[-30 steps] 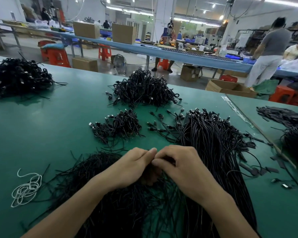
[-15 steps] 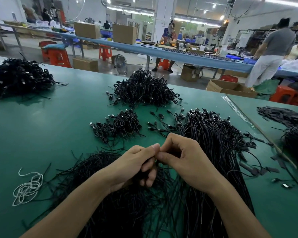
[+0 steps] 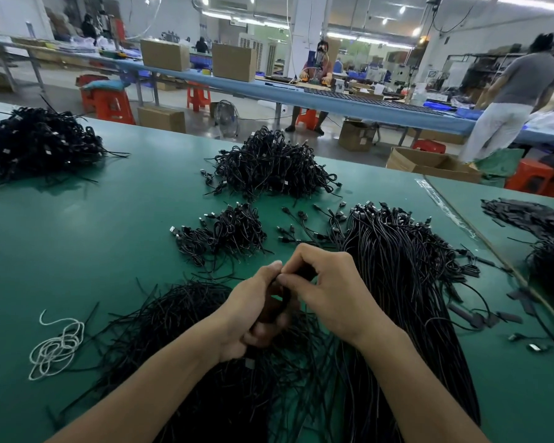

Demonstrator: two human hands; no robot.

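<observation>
white cord coil (image 3: pixel 56 345) far left on green table (image 3: pixel 109 235) | left hand (image 3: pixel 250 318) – fingers curled round slim black folded cable bundle (image 3: pixel 277 306), above loose black wires (image 3: pixel 179 318) | right hand (image 3: pixel 330 292) – fingertips pinch its top | long black cable sheaf (image 3: pixel 406 282) beside

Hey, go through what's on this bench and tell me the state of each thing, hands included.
Cable, bunched, held between both hands.
Left hand, curled round its lower part.
Right hand, pinching its top.
Long cables, laid straight in a bundle at right.
Small pile, coiled cables, loosely heaped.
Big pile, coiled cables, heaped behind it.
Ties, scattered loose under the arms.
String, tangled, lying at left.
</observation>
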